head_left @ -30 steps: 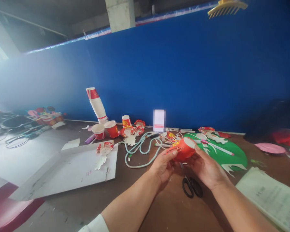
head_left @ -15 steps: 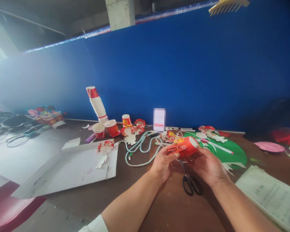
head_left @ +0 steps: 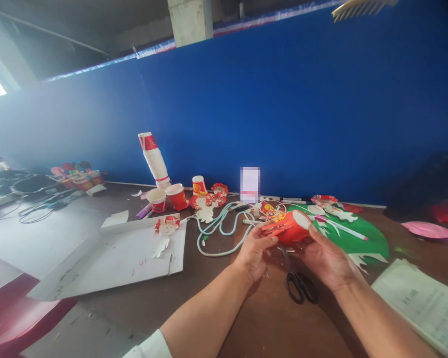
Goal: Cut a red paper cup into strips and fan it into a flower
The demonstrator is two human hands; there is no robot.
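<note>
A red paper cup (head_left: 291, 227) lies on its side in the air between my hands, its wall cut into strips on the left and its white round end facing right. My left hand (head_left: 254, 249) is closed on the cut strips, thumb on top. On the other end, my right hand (head_left: 326, 258) grips the cup near the white base, its fingers partly hidden beneath. Under the cup, black-handled scissors (head_left: 300, 286) rest on the brown table, blades pointing away and partly covered by the cup and hand.
Left of centre stand a leaning stack of paper cups (head_left: 155, 161) and several loose cups (head_left: 176, 197). A white board (head_left: 123, 263) holds a cut-out figure (head_left: 166, 233). A pale blue cord (head_left: 212, 251) loops mid-table. To the right are green paper (head_left: 369, 238), a pink marker (head_left: 343, 228) and a notebook (head_left: 420, 298).
The view has shifted slightly, so the table things appear a little further right. The cup has turned slightly, showing more of its white end; both hands still hold it.
</note>
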